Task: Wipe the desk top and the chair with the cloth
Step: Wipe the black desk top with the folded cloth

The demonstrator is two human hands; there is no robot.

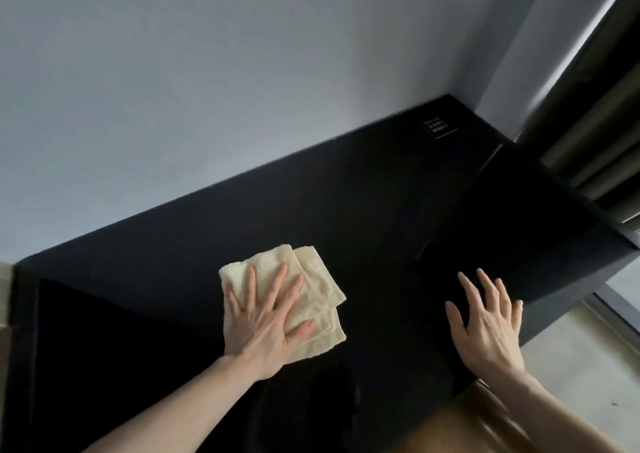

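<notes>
Cloth (313,288) of a pale cream colour lies folded into a rough square on the dark surface (363,193), its layers slightly offset so that several edges show at the far and right sides, its face lightly wrinkled. It sits left of the middle of the surface, nearer the front edge than the pale wall (207,71) behind.

On top of it rests the left hand (266,328), palm down, its fingers (277,286) straight and spread, pressing the cloth flat rather than gripping it. The fingertips reach towards the far half of the cloth, the thumb lies across its near right part, and the heel of the hand covers its near left corner; the far edge and the right corner stay uncovered.

Further right, well apart from the cloth, the right hand (488,328) is open with its fingers straight and splayed, holding nothing; whether it touches the surface or is just above it cannot be told. Beyond it, near the back right corner, a small dark label (438,127) with pale markings lies on the surface. At the far right hangs a dark pleated curtain (588,123).
</notes>
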